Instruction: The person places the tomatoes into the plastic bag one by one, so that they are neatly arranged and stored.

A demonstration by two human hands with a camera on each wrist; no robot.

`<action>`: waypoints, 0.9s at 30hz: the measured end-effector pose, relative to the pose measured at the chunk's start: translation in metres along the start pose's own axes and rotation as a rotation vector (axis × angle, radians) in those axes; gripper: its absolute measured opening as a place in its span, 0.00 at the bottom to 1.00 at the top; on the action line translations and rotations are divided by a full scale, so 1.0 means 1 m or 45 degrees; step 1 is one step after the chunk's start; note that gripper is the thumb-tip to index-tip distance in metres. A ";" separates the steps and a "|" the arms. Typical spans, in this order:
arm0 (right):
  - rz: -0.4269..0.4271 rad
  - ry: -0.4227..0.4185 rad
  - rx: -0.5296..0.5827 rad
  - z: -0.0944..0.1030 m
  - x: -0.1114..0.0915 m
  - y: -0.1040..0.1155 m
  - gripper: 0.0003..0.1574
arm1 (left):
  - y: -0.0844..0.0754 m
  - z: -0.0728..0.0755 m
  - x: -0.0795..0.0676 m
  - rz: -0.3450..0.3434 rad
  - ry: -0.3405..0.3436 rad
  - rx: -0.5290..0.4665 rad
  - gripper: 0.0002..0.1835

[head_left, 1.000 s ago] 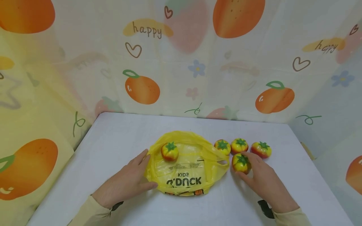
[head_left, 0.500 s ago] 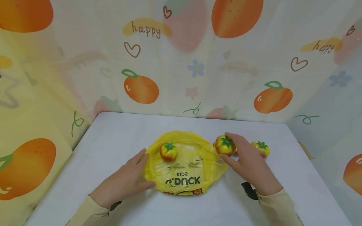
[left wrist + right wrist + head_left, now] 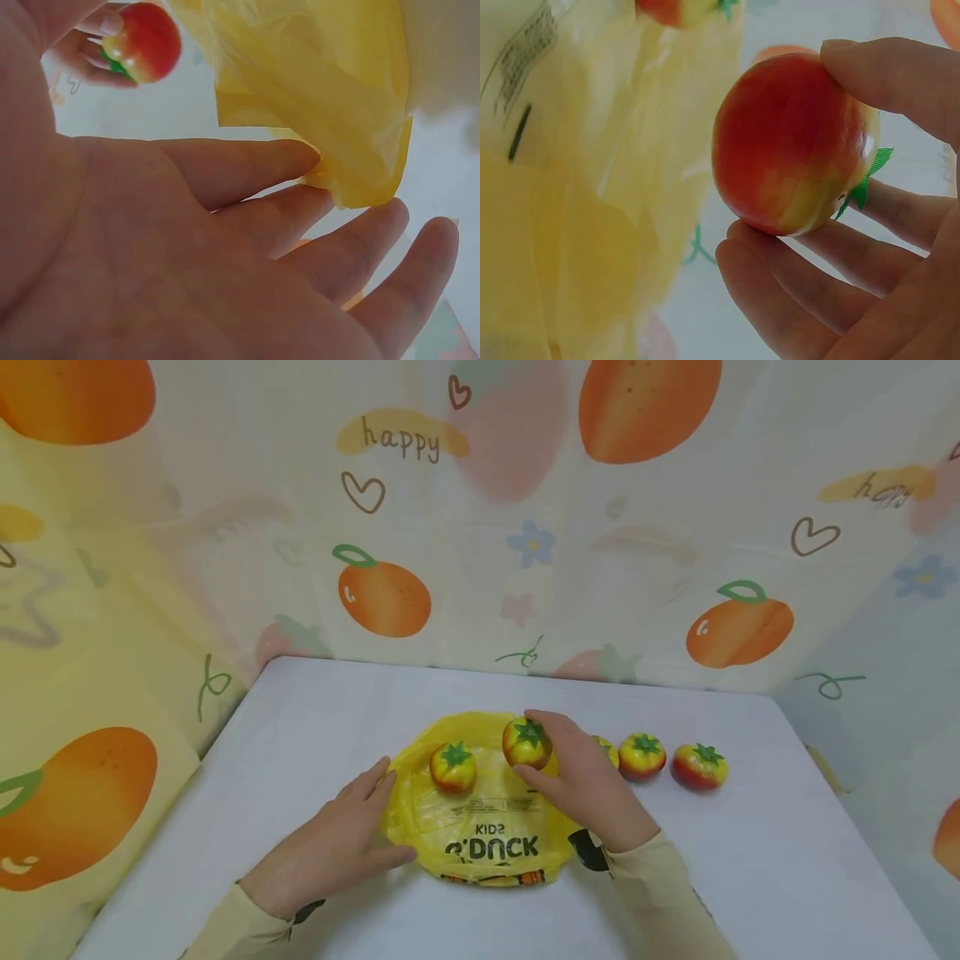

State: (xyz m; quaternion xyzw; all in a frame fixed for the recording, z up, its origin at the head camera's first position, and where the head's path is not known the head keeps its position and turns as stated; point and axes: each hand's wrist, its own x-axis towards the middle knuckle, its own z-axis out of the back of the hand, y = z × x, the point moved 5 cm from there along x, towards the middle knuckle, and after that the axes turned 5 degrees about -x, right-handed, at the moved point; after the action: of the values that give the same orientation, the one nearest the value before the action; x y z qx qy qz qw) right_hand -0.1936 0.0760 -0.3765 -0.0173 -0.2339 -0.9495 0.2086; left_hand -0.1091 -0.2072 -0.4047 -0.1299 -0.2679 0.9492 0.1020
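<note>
A yellow plastic bag [image 3: 480, 814] lies spread on the table, its dark printing upside down in the head view. One red-and-yellow toy tomato [image 3: 453, 767] with a green leaf top rests on it toward the left. My right hand [image 3: 588, 777] holds another toy tomato [image 3: 527, 743] over the bag's right part, thumb and fingers pinching its sides; the right wrist view shows this held tomato [image 3: 791, 146] from below. My left hand [image 3: 341, 831] stays at the bag's left edge, fingers extended, the fingertips touching the bag [image 3: 322, 90] in the left wrist view.
To the right of the bag stand more toy tomatoes: one partly hidden [image 3: 606, 750] behind my right hand, one in the middle [image 3: 642, 757] and one farther right [image 3: 700, 767]. The white table [image 3: 300, 718] backs onto a fruit-print cloth [image 3: 465, 568].
My right hand picked up the front toy tomato from the group on the right and carried it left over the bag. The left hand kept its place at the bag's edge.
</note>
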 end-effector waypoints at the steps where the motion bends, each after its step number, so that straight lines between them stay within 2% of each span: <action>1: -0.002 0.008 0.007 -0.003 0.001 0.001 0.48 | 0.000 0.000 0.000 0.008 0.003 -0.002 0.59; 9: 0.022 0.039 0.070 -0.020 0.010 0.007 0.47 | 0.000 -0.003 0.001 0.031 0.009 0.004 0.61; 18: 0.017 0.097 0.048 -0.035 0.018 0.006 0.46 | -0.001 -0.003 0.000 0.031 0.002 0.037 0.61; 27: 0.065 0.089 0.035 -0.046 0.020 0.004 0.46 | -0.002 -0.003 0.000 0.026 0.004 0.031 0.60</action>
State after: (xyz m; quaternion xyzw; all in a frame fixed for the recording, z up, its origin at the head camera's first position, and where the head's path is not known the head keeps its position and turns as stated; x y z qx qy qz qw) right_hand -0.2074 0.0441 -0.4130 0.0126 -0.2390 -0.9406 0.2409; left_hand -0.1078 -0.2044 -0.4064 -0.1330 -0.2548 0.9532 0.0943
